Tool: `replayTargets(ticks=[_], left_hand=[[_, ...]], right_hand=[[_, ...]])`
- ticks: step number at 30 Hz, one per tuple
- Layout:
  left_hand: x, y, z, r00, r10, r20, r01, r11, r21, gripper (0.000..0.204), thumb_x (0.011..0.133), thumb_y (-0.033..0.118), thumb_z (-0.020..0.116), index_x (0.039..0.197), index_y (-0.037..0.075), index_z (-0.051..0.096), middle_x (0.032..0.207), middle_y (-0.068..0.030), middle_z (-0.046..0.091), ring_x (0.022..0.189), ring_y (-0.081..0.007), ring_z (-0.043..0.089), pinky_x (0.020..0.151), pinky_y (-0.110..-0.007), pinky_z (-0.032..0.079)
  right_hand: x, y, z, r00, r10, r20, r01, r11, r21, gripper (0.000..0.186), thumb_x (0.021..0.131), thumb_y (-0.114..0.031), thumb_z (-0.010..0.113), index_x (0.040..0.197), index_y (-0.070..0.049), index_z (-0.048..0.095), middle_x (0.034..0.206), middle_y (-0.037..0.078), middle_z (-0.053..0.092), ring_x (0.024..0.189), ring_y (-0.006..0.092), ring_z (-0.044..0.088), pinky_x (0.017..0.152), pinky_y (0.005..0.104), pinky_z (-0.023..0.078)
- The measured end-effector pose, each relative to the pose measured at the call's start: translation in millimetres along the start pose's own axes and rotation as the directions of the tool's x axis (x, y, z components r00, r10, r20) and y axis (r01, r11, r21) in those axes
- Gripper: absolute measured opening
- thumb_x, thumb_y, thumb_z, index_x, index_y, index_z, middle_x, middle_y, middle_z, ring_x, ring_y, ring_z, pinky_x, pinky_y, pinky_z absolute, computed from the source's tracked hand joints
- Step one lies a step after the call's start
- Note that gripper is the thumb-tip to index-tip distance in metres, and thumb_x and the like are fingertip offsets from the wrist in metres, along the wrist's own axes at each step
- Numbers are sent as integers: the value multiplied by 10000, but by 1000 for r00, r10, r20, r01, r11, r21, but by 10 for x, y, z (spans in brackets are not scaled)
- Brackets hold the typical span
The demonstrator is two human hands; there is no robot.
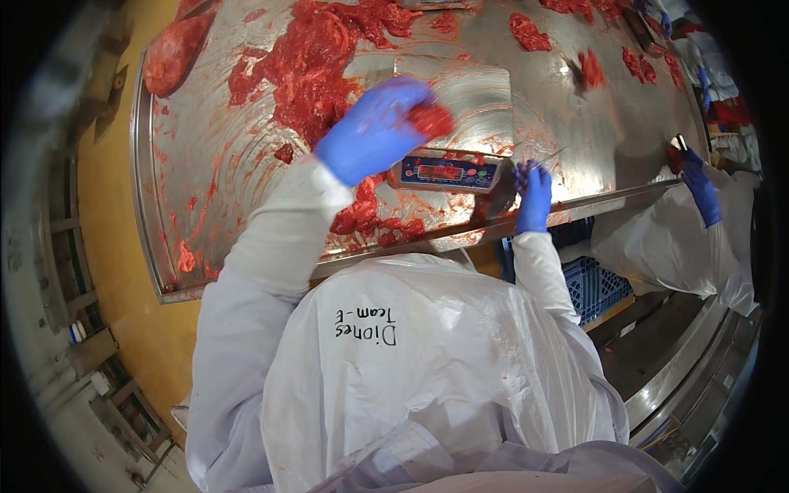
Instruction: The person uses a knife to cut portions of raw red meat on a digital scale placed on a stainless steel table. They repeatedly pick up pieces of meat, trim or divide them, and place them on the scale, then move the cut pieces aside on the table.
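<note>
My left hand (pixel 374 131), in a blue glove, is closed on a small piece of raw red meat (pixel 431 121). It holds the meat over the near left part of the steel platform (pixel 481 94) of a digital scale; motion blurs both a little. The scale's blue display panel (pixel 448 172) faces me. Just right of that panel, at the table's near edge, my gloved right hand (pixel 534 201) is closed around a knife, whose thin blade (pixel 552 155) points up and to the right. Its handle is mostly hidden by my fingers.
A large heap of raw meat (pixel 316 62) lies left of the scale on the raised-rim steel table (pixel 238 172). Smaller scraps (pixel 370 214) sit near the front edge. A co-worker's gloved hand (pixel 699 189) is at the right. Below the table stands a blue crate (pixel 593 287).
</note>
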State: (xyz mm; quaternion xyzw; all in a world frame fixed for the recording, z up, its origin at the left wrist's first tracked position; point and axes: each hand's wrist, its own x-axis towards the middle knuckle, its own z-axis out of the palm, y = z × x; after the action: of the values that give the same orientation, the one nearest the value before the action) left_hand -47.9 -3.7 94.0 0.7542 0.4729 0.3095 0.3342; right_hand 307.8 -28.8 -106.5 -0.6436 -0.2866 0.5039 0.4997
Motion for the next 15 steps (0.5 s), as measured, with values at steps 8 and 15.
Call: replayTargets(ticks=[8,15], left_hand=[[33,-729,102,936,-209,-285,202,978,-55,387,869,166,778,1226,39,698,1232,-154,636,1133,-296,670,951,-384,562],[-1481,-1379,808,858,-376,351,243,897,369,335,792,82,814,1114,65,722,1079,-162,689,980,-306,688,903,-392,557]], right_hand=[[-433,117,-157,980,-42,195,34,998,44,354,996,-98,717,1316,0,600,1047,23,670,810,66,607,690,212,507],[-425,56,-256,968,1,251,-6,1000,21,358,989,-44,709,1323,20,597,1140,66,701,1026,131,676,917,270,554]])
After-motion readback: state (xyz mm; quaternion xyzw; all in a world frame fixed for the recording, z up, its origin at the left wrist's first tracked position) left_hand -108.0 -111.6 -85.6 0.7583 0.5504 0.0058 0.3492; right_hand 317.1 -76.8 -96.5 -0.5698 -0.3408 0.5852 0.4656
